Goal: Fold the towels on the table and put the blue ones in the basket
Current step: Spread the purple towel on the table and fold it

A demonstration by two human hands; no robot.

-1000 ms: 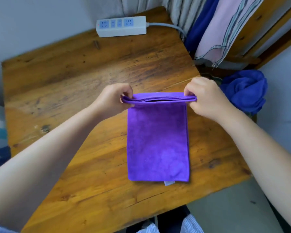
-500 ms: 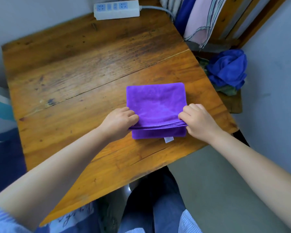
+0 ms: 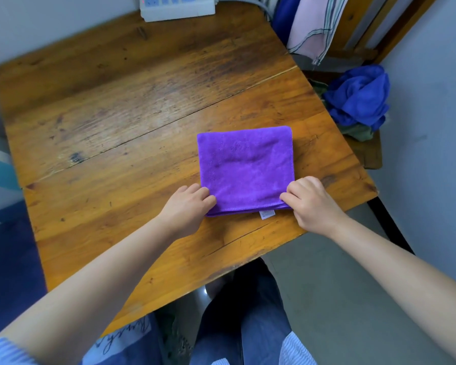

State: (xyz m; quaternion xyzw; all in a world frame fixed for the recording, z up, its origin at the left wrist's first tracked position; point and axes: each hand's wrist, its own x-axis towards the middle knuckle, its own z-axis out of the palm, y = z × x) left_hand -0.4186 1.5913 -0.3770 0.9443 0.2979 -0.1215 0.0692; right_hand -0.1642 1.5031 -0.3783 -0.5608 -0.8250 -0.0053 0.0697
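A purple towel (image 3: pixel 245 167) lies folded into a near square on the wooden table (image 3: pixel 142 106), near its right front corner. A white label pokes out under its near edge. My left hand (image 3: pixel 187 206) pinches the towel's near left corner with curled fingers. My right hand (image 3: pixel 311 201) pinches the near right corner the same way. A crumpled blue towel (image 3: pixel 358 96) sits heaped off the table's right side, on top of darker cloth; what holds it is hidden.
A white power strip (image 3: pixel 177 6) lies at the table's far edge, its grey cable running right. Pink striped and blue cloths (image 3: pixel 308 25) hang beyond the far right corner. My legs show under the table's front edge.
Both hands carried the towel's far edge toward me and laid it on the near edge, halving the long strip into a square. They still grip the near corners.
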